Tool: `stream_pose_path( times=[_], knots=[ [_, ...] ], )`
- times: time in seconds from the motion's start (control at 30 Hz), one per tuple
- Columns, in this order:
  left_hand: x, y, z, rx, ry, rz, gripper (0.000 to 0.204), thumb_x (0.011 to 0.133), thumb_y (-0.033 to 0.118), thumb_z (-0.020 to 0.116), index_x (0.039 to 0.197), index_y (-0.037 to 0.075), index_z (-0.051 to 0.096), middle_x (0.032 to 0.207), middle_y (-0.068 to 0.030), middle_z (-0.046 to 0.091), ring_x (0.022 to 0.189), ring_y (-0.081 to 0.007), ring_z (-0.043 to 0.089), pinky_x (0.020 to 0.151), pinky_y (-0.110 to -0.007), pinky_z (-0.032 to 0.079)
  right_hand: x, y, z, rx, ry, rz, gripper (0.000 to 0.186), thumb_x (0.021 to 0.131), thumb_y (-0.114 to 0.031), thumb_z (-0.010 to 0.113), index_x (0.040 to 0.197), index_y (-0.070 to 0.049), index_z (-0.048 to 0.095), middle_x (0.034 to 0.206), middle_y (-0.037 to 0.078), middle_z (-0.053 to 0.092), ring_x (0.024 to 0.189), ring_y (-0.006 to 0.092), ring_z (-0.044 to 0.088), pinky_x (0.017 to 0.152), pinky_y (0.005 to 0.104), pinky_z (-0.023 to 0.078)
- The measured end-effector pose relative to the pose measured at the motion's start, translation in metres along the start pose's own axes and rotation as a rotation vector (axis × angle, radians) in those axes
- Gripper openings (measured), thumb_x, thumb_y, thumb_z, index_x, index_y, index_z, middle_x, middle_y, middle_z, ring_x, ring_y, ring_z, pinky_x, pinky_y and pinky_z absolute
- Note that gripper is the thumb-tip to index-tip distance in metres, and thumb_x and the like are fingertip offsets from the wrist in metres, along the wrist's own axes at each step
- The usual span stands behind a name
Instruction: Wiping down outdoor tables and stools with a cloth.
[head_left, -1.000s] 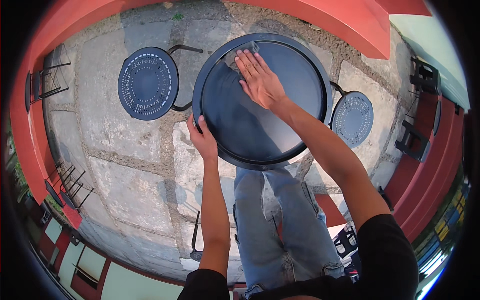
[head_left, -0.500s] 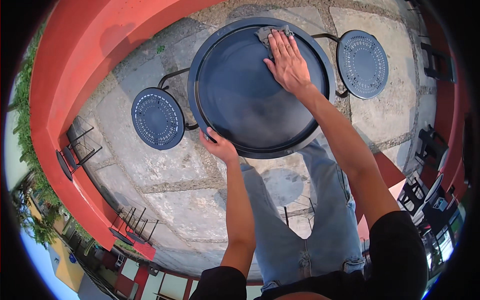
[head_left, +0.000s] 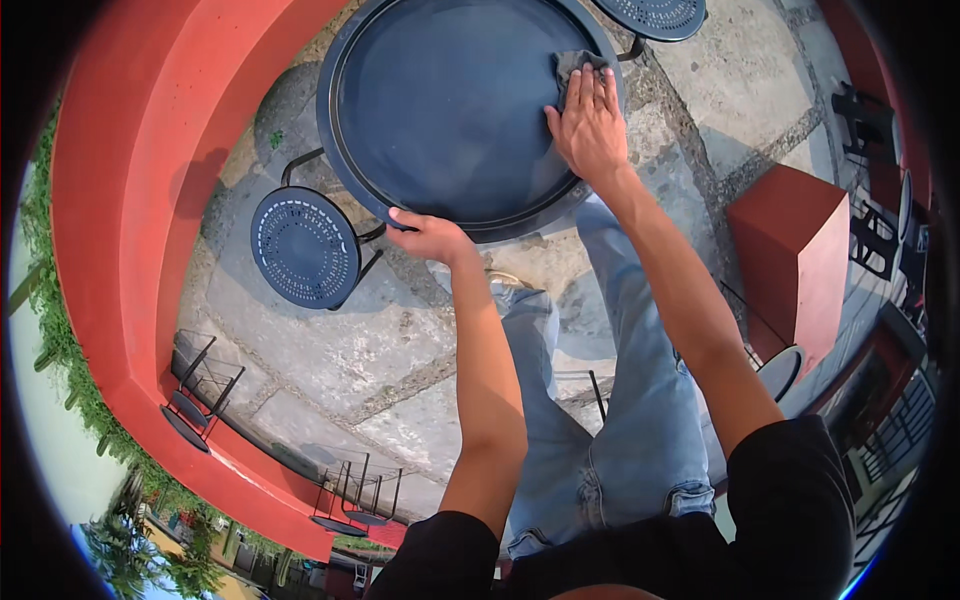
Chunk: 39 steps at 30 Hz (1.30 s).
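Observation:
A round dark metal tabletop [head_left: 450, 100] with a raised rim fills the upper middle of the head view. My right hand [head_left: 590, 130] lies flat on its right side, pressing a crumpled grey cloth [head_left: 573, 60] against the top near the inner rim. My left hand [head_left: 425, 240] grips the near lower-left rim, thumb on top and fingers curled underneath. Dark stools with perforated round seats stand beside the table, one at lower left [head_left: 303, 247] and one at upper right [head_left: 650, 15].
A red low wall [head_left: 130, 200] curves along the left. A red block [head_left: 775, 260] stands at right, with dark furniture [head_left: 865, 130] beyond. Several wire-legged pieces [head_left: 195, 410] sit by the left wall. Concrete paving [head_left: 300, 370] lies underneath. My jeans-clad legs [head_left: 640, 430] are below.
My view has turned, so the table sits higher in it. My right hand and cloth have moved from the far rim round to the right side. My left hand still grips the near rim.

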<state>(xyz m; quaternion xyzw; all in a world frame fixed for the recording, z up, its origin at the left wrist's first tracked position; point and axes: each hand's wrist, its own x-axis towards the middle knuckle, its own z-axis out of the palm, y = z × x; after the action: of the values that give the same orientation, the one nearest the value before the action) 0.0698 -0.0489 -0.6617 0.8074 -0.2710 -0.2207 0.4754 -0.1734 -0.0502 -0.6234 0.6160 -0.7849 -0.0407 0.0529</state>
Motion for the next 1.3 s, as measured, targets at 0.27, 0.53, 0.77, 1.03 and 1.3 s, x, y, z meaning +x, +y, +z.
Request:
stream_pose_path(
  times=[0.27, 0.53, 0.77, 1.03, 1.3],
  knots=[
    [-0.007, 0.009, 0.0, -0.163, -0.044, -0.102, 0.053, 0.115, 0.039, 0.048, 0.126, -0.013, 0.054, 0.121, -0.0257, 0.064, 0.104, -0.0326, 0.064, 0.094, -0.044, 0.052, -0.099, -0.022, -0.048, 0.215, -0.317, -0.266, 0.038, 0.097, -0.02, 0.054, 0.113, 0.009, 0.071, 0.13, 0.028, 0.068, 0.125, 0.0399, 0.064, 0.117, 0.0481, 0.044],
    [-0.006, 0.019, -0.007, -0.817, -0.183, -0.572, 0.059, 0.11, 0.049, 0.057, 0.139, -0.002, 0.059, 0.136, -0.0133, 0.067, 0.12, -0.0242, 0.064, 0.103, -0.037, 0.052, -0.067, -0.054, -0.04, 0.689, -0.448, -0.514, 0.032, 0.086, -0.003, 0.069, 0.113, -0.015, 0.082, 0.107, 0.003, 0.066, 0.105, 0.0237, 0.068, 0.082, 0.0407, 0.062],
    [-0.006, -0.008, -0.012, -0.744, -0.171, -0.461, 0.05, 0.114, 0.045, 0.052, 0.117, -0.002, 0.068, 0.098, -0.001, 0.066, 0.09, -0.0097, 0.059, 0.081, -0.027, 0.05, 0.0, -0.161, -0.033, 0.79, -0.384, -0.677, 0.021, 0.084, -0.009, 0.08, 0.105, -0.011, 0.084, 0.095, 0.006, 0.063, 0.091, 0.0266, 0.067, 0.073, 0.0427, 0.056],
    [-0.004, -0.017, -0.015, -0.378, -0.069, -0.35, 0.052, 0.114, 0.044, 0.051, 0.104, -0.004, 0.068, 0.078, -0.001, 0.057, 0.076, -0.0113, 0.045, 0.07, -0.03, 0.041, 0.153, -0.199, -0.002, 0.696, 0.212, -0.628, 0.017, 0.094, -0.015, 0.077, 0.11, -0.013, 0.083, 0.104, 0.005, 0.062, 0.097, 0.0273, 0.063, 0.078, 0.042, 0.057],
    [-0.008, 0.011, -0.011, -0.241, -0.022, -0.321, 0.044, 0.111, 0.038, 0.06, 0.105, -0.004, 0.069, 0.071, -0.0051, 0.056, 0.067, -0.0135, 0.046, 0.062, -0.034, 0.042, 0.166, -0.13, 0.01, 0.485, 0.211, -0.724, 0.04, 0.101, -0.016, 0.066, 0.14, -0.008, 0.07, 0.138, 0.015, 0.06, 0.121, 0.0361, 0.053, 0.108, 0.0465, 0.047]
  ],
)
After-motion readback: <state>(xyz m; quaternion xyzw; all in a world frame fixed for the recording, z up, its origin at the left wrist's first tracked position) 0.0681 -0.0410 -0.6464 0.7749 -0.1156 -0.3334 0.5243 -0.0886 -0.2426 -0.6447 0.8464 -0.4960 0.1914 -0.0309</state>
